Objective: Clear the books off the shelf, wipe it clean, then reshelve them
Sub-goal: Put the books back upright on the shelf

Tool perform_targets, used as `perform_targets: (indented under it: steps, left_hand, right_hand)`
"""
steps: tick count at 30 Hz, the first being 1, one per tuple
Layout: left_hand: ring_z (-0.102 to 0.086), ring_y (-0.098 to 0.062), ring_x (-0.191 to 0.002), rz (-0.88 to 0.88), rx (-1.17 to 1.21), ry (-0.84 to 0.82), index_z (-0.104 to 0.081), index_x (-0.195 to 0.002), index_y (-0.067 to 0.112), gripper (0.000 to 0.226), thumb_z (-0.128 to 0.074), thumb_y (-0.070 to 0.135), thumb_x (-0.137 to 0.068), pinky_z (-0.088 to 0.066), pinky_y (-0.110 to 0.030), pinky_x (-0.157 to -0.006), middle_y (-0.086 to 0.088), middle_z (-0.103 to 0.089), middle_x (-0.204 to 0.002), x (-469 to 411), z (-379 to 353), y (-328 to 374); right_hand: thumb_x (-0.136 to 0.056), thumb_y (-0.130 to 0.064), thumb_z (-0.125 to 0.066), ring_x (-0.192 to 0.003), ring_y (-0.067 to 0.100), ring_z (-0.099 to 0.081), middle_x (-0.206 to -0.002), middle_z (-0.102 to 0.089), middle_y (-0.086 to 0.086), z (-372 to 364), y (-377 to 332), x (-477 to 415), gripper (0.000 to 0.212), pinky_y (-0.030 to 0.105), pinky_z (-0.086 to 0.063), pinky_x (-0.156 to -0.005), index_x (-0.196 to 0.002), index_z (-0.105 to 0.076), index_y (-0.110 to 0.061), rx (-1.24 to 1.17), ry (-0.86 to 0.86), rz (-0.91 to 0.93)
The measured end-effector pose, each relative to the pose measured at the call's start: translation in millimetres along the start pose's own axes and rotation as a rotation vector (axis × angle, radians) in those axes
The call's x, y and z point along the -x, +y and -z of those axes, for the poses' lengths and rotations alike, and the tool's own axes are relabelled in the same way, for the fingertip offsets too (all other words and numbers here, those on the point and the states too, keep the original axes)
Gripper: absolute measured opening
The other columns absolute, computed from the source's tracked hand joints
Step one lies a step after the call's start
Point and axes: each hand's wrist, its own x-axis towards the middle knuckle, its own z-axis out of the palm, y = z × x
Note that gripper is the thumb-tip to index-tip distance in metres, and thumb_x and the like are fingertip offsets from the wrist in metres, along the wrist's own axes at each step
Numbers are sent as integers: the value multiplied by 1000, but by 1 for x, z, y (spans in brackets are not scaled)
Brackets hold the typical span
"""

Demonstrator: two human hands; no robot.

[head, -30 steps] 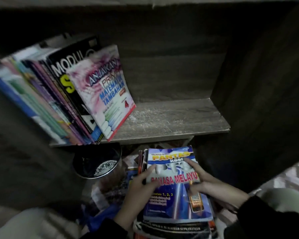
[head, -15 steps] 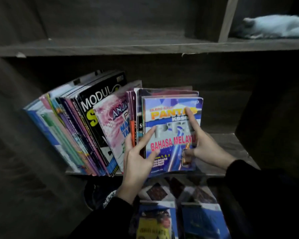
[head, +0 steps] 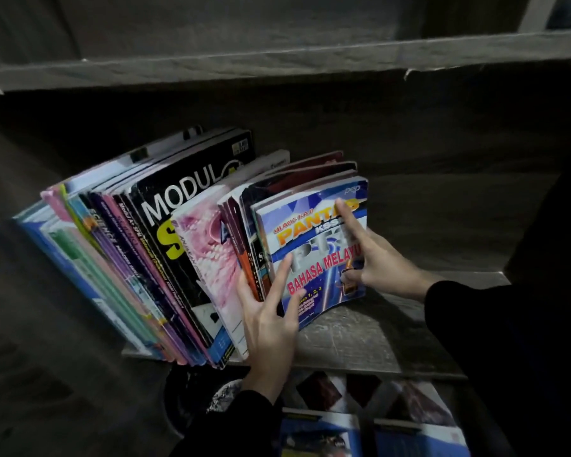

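A row of books leans left on the wooden shelf board (head: 386,338), among them a black "MODUL" book (head: 185,206) and a pink one (head: 208,258). At the row's right end stands a blue "BAHASA MELAYU" book (head: 314,232) with a few thinner books behind it. My left hand (head: 271,318) rests with straight fingers on its lower left cover and the neighbouring spines. My right hand (head: 379,258) holds its right edge, forefinger stretched up across the cover and thumb low on it.
The shelf to the right of the books is bare, dusty wood. Another shelf board (head: 277,61) runs close overhead. Below the shelf lie more books (head: 327,437) and a dark round container (head: 192,400). A dark side wall closes the right.
The blue book and the few behind it came up from the pile below onto the shelf. They now lean left against the pink book, both hands still on them.
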Motion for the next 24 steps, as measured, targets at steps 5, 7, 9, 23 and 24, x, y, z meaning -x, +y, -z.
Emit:
perform_targets:
  steps: [5, 7, 9, 23, 24]
  left_hand:
    - [-27, -27, -133, -43, -145, 60, -38, -135, 47, 78, -79, 14, -77, -22, -16, -109, -29, -30, -142, 6, -5, -8]
    - [-28, -35, -133, -64, -245, 63, -31, -140, 45, 85, -81, 20, -75, -35, -41, -105, -27, -24, -143, 9, -7, -11]
    - [-27, -42, -129, -79, -376, 47, -22, -145, 43, 96, -82, 30, -71, -41, -55, -97, -25, -16, -146, 15, -10, -12]
    - [-16, -43, -140, -66, -695, -135, -26, -149, 7, 103, -82, 36, -68, -21, -49, -107, -28, -11, -152, 45, -5, -28]
    - [-15, -43, -140, -66, -690, -131, -25, -149, 6, 101, -81, 37, -70, -20, -50, -107, -28, -10, -152, 46, -5, -28]
  right_hand:
    - [-83, 2, -67, -117, 8, -51, -139, -29, -4, -9, 2, -11, 121, 31, -58, -82, -121, 12, -81, 82, 13, -2]
    - [-83, -2, -69, -124, 16, -47, -142, -28, 4, -13, 4, -12, 121, 40, -54, -91, -123, 17, -77, 186, 44, -14]
    - [-83, -12, -71, -123, 25, -48, -139, -33, 10, -21, 6, -15, 119, 42, -47, -100, -126, 22, -71, 303, 83, -28]
    - [-88, -27, -68, -123, 23, -52, -135, -54, 7, -81, 43, 1, 80, 40, -44, -103, -152, -19, -27, -74, 314, -480]
    - [-87, -26, -69, -123, 23, -52, -135, -54, 7, -82, 42, 3, 83, 43, -44, -103, -152, -18, -27, -80, 313, -496]
